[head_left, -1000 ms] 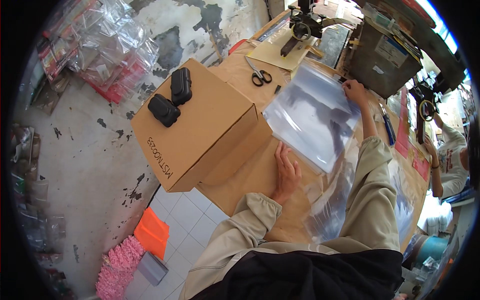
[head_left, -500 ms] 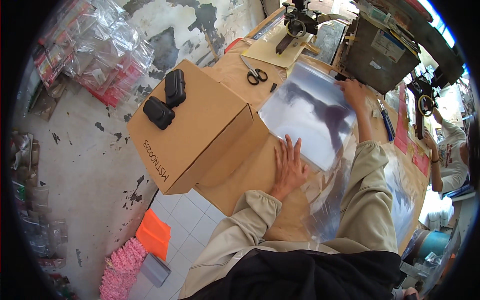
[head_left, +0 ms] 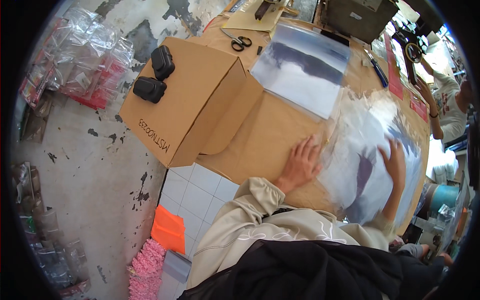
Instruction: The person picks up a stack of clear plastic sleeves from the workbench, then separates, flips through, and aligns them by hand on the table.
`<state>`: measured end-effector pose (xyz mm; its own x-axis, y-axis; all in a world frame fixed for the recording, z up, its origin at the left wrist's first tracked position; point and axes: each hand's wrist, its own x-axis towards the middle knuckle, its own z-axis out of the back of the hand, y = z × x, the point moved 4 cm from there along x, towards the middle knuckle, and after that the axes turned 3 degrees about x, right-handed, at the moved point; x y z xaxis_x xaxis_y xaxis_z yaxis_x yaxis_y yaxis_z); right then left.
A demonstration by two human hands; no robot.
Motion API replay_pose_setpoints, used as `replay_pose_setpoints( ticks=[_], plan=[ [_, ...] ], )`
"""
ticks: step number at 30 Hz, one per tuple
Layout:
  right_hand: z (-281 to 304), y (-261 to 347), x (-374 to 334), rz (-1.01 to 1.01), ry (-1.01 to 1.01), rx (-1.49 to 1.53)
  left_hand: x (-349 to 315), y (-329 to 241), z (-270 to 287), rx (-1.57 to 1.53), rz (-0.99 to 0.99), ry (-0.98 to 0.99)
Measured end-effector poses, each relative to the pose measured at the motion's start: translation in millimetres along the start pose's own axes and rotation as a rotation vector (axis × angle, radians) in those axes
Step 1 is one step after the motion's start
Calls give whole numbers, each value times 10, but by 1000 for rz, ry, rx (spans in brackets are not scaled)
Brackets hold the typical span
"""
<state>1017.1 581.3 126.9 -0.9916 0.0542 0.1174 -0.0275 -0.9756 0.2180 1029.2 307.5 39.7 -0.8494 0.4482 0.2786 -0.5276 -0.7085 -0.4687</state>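
Note:
My left hand (head_left: 301,164) lies on the brown paper covering the table, fingers stretched forward beside the edge of a loose, spread pile of clear plastic sheets (head_left: 345,165). Above the right part of that pile is my right hand (head_left: 395,162), slightly blurred, with fingers apart and nothing held. Whether it touches the plastic I cannot tell. Farther off, a neat stack of clear, shiny plastic sheets (head_left: 300,75) rests flat on the table, and neither hand touches it. A dark reflection crosses its surface.
A cardboard box (head_left: 185,100) with two black cases (head_left: 150,90) on top stands at left. Scissors (head_left: 237,41) and a blue-handled cutter (head_left: 378,70) lie on the table. A metal bin (head_left: 355,17) is at the back. Another person (head_left: 447,95) works at far right.
Both hands have left the neat stack. My right hand has come back toward me to the loose plastic pile; my left has shifted slightly right. The view has tilted.

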Motion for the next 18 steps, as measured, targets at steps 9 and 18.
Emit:
replay_pose_setpoints(
  ticks=[9,18],
  plan=[
    [-134,890,-1548,-399,297,-72,-88,-280,-304,-866,255,218],
    [-632,753,-1744,-120,-81,-172,-409,-411,-573,-1465,747,337]
  ],
)
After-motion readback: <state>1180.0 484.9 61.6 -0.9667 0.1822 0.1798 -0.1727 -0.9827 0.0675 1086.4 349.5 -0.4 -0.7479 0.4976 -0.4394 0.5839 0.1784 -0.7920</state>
